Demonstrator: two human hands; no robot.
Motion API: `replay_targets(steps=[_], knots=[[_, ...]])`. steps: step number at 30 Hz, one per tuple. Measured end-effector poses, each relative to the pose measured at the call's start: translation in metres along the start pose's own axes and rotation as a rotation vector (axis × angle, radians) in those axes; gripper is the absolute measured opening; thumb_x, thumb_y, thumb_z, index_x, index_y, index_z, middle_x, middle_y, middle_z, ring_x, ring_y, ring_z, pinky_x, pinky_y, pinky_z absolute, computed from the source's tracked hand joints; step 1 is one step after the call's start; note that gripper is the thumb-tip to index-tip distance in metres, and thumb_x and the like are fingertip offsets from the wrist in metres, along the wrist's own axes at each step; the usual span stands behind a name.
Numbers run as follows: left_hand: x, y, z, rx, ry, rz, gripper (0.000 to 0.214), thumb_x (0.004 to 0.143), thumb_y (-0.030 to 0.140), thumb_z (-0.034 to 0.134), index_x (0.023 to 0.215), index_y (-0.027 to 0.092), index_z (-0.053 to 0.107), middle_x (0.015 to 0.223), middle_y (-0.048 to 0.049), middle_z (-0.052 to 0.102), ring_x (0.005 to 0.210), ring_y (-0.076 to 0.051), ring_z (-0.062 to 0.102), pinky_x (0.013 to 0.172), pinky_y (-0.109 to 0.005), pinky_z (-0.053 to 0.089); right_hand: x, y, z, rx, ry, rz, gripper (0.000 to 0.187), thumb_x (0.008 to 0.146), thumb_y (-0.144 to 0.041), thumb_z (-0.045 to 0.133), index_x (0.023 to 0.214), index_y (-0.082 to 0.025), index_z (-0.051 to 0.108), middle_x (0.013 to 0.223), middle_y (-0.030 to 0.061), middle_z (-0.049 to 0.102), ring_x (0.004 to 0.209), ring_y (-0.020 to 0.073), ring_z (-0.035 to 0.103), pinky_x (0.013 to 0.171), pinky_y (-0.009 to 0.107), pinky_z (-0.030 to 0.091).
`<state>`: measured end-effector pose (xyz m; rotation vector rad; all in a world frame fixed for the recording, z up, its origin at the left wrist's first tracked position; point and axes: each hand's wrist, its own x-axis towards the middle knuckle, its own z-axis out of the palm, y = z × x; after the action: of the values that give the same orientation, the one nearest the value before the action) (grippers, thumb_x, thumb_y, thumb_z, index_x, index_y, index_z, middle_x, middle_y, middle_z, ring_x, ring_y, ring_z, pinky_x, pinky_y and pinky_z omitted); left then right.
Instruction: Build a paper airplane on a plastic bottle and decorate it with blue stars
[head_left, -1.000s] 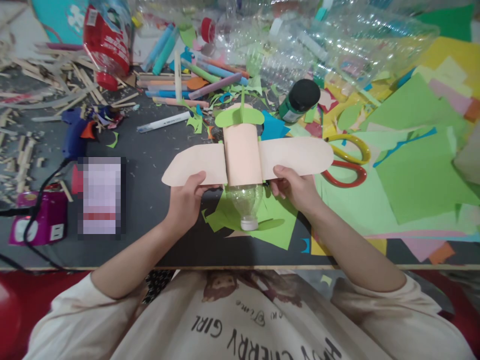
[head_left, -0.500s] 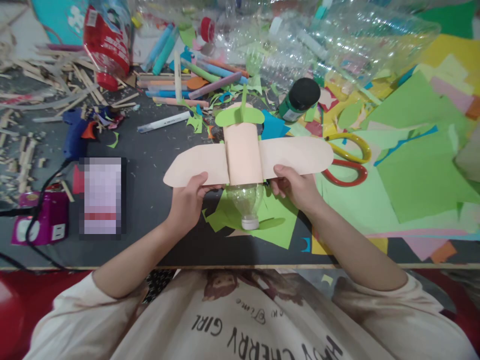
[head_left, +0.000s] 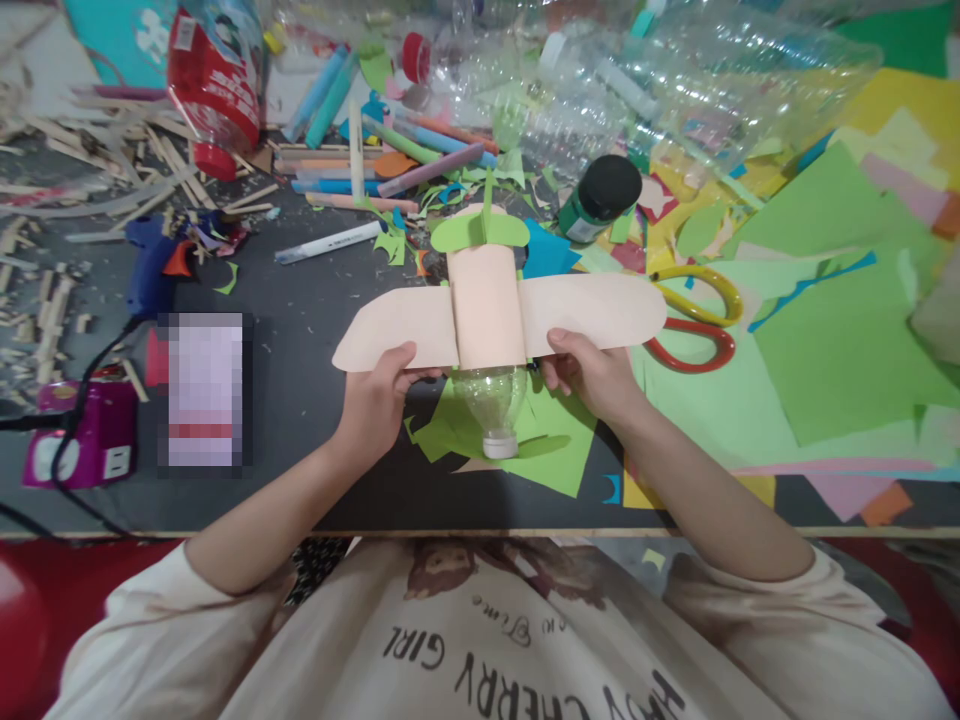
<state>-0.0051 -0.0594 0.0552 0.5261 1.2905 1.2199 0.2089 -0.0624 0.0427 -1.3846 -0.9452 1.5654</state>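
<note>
A bottle plane (head_left: 487,310) is held over the dark table: a clear plastic bottle wrapped in peach paper, with peach paper wings to both sides and a green paper tail at its far end. Its white cap (head_left: 499,446) points toward me. My left hand (head_left: 373,400) pinches the near edge of the left wing (head_left: 397,335). My right hand (head_left: 589,375) pinches the near edge of the right wing (head_left: 596,310). Green paper scraps (head_left: 551,450) lie under the bottle.
Scissors (head_left: 697,325) with yellow and red handles lie right of the wing on green paper sheets (head_left: 832,330). A black-capped green jar (head_left: 600,200), markers (head_left: 405,160) and empty clear bottles (head_left: 675,80) sit behind. A blue glue gun (head_left: 150,265), its cord and a purple power strip (head_left: 82,435) lie left.
The left wing tip has shifted slightly to the right; both hands keep their hold and stay almost still.
</note>
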Motion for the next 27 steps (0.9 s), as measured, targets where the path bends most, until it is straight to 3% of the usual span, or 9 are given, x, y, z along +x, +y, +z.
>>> replay_targets(steps=[10, 14, 21, 27], knots=[[-0.0005, -0.0013, 0.0003, -0.009, -0.014, -0.021, 0.024, 0.058, 0.024, 0.074, 0.074, 0.017, 0.058, 0.069, -0.0001, 0.068, 0.058, -0.013, 0.065, 0.06, -0.025, 0.058, 0.001, 0.0009, -0.0001, 0.011, -0.008, 0.003, 0.027, 0.077, -0.035, 0.061, 0.055, -0.02, 0.056, 0.039, -0.003, 0.053, 0.033, 0.0079, 0.044, 0.034, 0.022, 0.031], [-0.002, 0.0023, 0.0033, -0.031, 0.021, -0.028, 0.028, 0.052, 0.023, 0.076, 0.071, 0.018, 0.055, 0.066, 0.0005, 0.068, 0.057, -0.014, 0.066, 0.055, -0.024, 0.058, 0.0014, 0.0016, -0.001, 0.0, -0.01, 0.001, 0.028, 0.078, -0.036, 0.06, 0.054, -0.021, 0.056, 0.039, -0.0031, 0.053, 0.033, 0.0075, 0.043, 0.035, 0.023, 0.032], [-0.0009, 0.0031, 0.0037, -0.029, 0.02, -0.048, 0.026, 0.054, 0.022, 0.074, 0.069, 0.019, 0.053, 0.067, 0.0017, 0.07, 0.057, -0.014, 0.067, 0.056, -0.024, 0.059, 0.0009, 0.0013, -0.0004, -0.026, -0.013, 0.002, 0.031, 0.079, -0.037, 0.06, 0.054, -0.021, 0.055, 0.04, -0.0026, 0.052, 0.034, 0.008, 0.042, 0.036, 0.024, 0.032], [-0.0011, 0.0039, 0.0028, -0.011, -0.007, 0.02, 0.027, 0.056, 0.023, 0.075, 0.072, 0.02, 0.053, 0.065, 0.0036, 0.065, 0.054, -0.011, 0.061, 0.052, -0.022, 0.055, -0.0013, 0.0002, 0.0008, -0.064, -0.016, -0.027, 0.038, 0.078, -0.044, 0.067, 0.051, -0.02, 0.055, 0.04, -0.0031, 0.051, 0.037, 0.0076, 0.045, 0.041, 0.024, 0.037]])
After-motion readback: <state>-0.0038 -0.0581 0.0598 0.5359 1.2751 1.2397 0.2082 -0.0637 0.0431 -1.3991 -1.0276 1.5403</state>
